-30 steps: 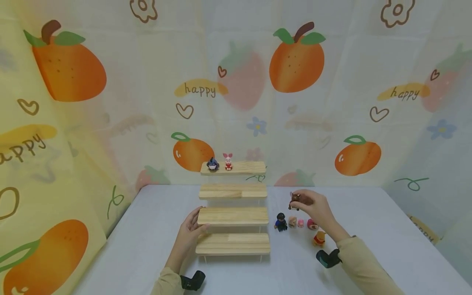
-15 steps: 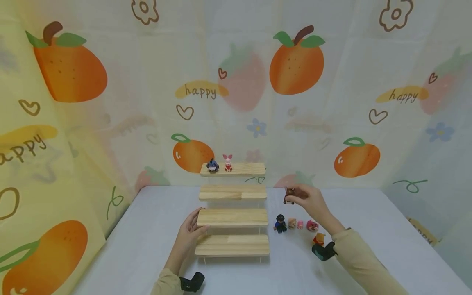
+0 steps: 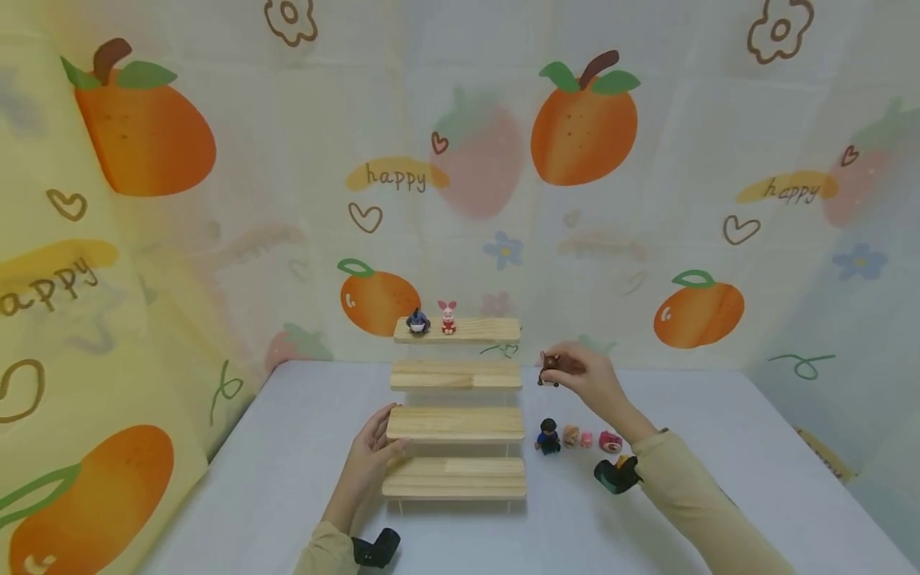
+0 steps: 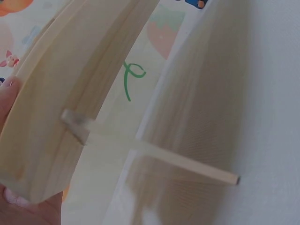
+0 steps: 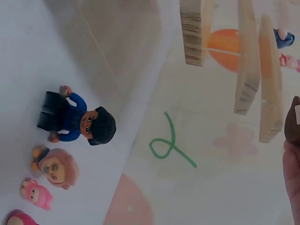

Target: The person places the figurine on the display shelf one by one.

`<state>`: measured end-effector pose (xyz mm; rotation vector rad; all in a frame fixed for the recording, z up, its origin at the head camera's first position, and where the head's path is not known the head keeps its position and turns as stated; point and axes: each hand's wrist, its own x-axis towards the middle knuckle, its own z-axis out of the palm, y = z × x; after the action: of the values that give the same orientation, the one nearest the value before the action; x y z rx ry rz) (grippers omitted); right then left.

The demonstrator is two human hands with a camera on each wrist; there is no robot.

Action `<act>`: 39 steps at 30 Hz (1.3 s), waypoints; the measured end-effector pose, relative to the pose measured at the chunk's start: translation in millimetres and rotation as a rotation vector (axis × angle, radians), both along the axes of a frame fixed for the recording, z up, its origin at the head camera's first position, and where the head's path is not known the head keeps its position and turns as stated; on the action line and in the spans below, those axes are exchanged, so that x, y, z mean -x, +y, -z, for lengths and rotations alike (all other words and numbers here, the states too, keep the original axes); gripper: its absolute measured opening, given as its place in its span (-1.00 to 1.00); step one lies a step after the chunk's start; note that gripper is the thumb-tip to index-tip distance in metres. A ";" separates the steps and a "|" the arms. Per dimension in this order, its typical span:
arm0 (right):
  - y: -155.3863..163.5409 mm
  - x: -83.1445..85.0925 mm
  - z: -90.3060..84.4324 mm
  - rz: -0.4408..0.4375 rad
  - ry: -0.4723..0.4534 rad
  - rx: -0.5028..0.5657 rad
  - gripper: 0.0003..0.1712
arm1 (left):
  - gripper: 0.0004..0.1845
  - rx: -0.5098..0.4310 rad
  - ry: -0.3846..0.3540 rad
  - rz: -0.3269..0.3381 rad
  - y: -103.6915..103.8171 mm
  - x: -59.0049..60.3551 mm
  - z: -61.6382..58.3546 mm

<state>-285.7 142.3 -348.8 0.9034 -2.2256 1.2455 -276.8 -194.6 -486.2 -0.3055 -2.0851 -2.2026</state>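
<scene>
A stepped wooden display shelf (image 3: 455, 423) with several tiers stands in the middle of the table. My left hand (image 3: 370, 451) grips the left end of its second tier from the bottom, thumb on the front and fingers behind. Right of the upper tiers, my right hand (image 3: 592, 379) pinches a small brown animal figurine (image 3: 549, 370) in the air, apart from the shelf. Only an edge of that figurine (image 5: 294, 122) shows in the right wrist view. On the top tier sit a blue-grey donkey figurine (image 3: 418, 321) and a pink piglet figurine (image 3: 449, 319).
Right of the shelf, a black-haired toy figure (image 3: 549, 437), a tan figurine (image 3: 571, 435), a small pink figurine (image 3: 586, 440) and a dark pink figurine (image 3: 610, 442) form a row. An orange-yellow figurine is mostly hidden behind the right wrist camera (image 3: 616, 475). Fruit-printed cloth hangs behind.
My right hand has moved left and up, carrying the brown figurine closer to the shelf's upper tiers. The left hand keeps its grip in the same place.
</scene>
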 end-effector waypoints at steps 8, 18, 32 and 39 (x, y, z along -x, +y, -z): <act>-1.3 21.9 8.6 0.012 0.012 -0.045 -0.71 | -0.26 0.013 -0.011 -0.005 0.6 1.3 -2.5; -19.3 50.2 11.3 0.044 0.079 -0.050 -0.70 | -0.25 0.036 -0.006 -0.014 -2.5 -1.4 -5.9; -45.4 60.2 -6.4 0.074 0.135 -0.015 -0.69 | -0.26 0.026 -0.001 -0.013 -0.7 -2.2 -0.1; -56.9 64.1 -12.9 0.110 0.091 -0.021 -0.68 | -0.27 0.028 0.000 -0.018 -0.5 -2.1 -0.3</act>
<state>-349.8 85.4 -335.9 0.8174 -2.1896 1.1112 -274.7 -195.1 -485.9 -0.2875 -2.1117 -2.1656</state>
